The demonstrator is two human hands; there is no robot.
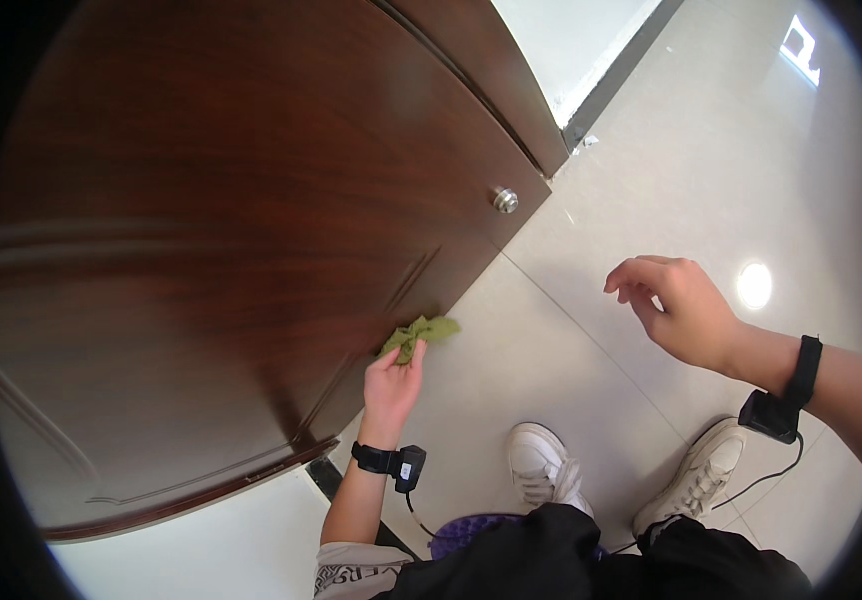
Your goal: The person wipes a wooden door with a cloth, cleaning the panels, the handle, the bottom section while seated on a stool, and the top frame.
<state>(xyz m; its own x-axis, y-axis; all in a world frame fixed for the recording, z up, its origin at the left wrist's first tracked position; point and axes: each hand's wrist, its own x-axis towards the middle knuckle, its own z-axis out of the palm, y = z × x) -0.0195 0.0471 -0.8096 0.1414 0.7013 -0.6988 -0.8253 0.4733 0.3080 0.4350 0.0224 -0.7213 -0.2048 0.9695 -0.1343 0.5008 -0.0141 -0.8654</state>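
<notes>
A crumpled green cloth [417, 332] is gripped in my left hand [393, 382], against the lower part of a dark brown wooden door [251, 247]. One end of the cloth sticks out past the fingers towards the floor. My right hand [675, 304] hangs in the air over the tiles, its fingers loosely curled and parted from the thumb, with nothing seen in it. Near the door's bottom corner is a round metal knob-like fitting [505, 200].
Pale floor tiles [603, 225] surround my white shoes [539, 461]. Part of a purple textured object [468, 534] shows behind my legs. Cables run from black wrist devices [772, 412]. A door frame [506, 82] and white wall [577, 45] stand beyond the door. Small scraps [590, 141] lie nearby.
</notes>
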